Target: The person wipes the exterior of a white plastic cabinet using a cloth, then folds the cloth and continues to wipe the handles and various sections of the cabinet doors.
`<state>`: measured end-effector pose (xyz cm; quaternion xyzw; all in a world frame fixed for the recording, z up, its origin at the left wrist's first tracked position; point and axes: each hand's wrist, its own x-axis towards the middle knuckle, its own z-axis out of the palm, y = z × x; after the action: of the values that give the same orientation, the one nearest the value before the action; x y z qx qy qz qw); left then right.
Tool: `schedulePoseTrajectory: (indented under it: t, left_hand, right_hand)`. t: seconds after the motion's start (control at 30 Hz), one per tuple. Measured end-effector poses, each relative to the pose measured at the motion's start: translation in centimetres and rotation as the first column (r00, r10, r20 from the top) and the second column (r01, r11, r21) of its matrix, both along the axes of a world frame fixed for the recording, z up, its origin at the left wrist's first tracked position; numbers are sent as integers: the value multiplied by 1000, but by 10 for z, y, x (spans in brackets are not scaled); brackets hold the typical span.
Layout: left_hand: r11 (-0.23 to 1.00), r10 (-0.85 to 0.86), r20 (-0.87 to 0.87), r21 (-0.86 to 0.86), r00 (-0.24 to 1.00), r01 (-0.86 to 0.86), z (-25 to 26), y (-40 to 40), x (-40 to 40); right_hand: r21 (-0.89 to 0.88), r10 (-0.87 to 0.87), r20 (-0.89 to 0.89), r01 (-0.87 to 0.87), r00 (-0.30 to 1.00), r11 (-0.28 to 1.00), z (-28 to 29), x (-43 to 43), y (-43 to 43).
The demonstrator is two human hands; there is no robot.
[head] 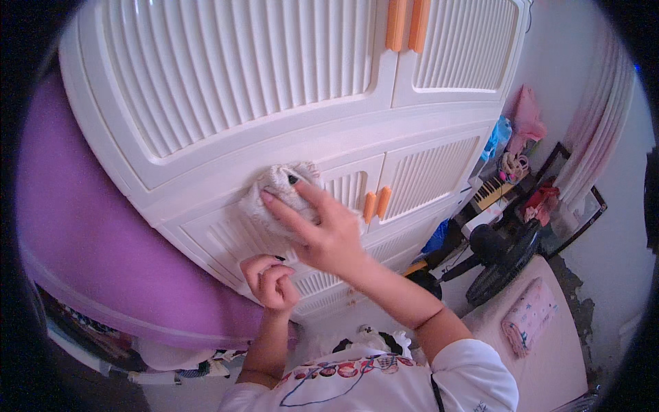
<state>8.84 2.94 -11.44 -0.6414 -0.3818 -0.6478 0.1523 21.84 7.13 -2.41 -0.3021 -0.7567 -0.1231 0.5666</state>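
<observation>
A crumpled white cloth (280, 177) is pressed against the front of a white plastic cabinet (309, 123), just above its lower left door. My right hand (324, 226) lies on the cloth with its fingers spread over it, holding it to the surface. Below and to the left, my left hand (270, 280) is raised near the lower door, its fingers curled in and nothing visible in them. Orange handles (369, 207) are fixed on the lower doors, and longer orange handles (395, 26) on the upper ones. The cabinet doors are closed.
Purple fabric (103, 247) covers something along the left side of the cabinet. On the right stand a black fan (502, 268) and a keyboard (489, 191). A rolled pink patterned cloth (530, 316) rests on a pale padded surface (556, 360). A pinkish curtain (597, 118) hangs by the wall.
</observation>
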Motion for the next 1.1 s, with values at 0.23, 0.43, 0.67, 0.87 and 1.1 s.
schedulePoseTrajectory:
  t: [0.23,0.43,0.67,0.87,1.1]
  left_hand:
    - [999,24,95,-46,995,-20,-15,0,1]
    - [992,59,60,-116,996,-52,-31,-14,5]
    - [964,138,103,-242,985,-110,-39,-27,8]
    - [970,167,93,-196,982,-147,-37,-31,12]
    - [951,233,59,-222,971,-215,-51,-42,12]
  right_hand:
    - [-81,-200,-166,189,966,979,-15,48,13]
    - [-405,-164,-55,128,985,905,-111,40,-9]
    - [-477,-130,-61,85,990,875,-137,44,-12]
    - [-283,-30,-153,-14,988,959,-21,41,0]
    - [-388,-147,-62,112,987,915,-133,44,-2]
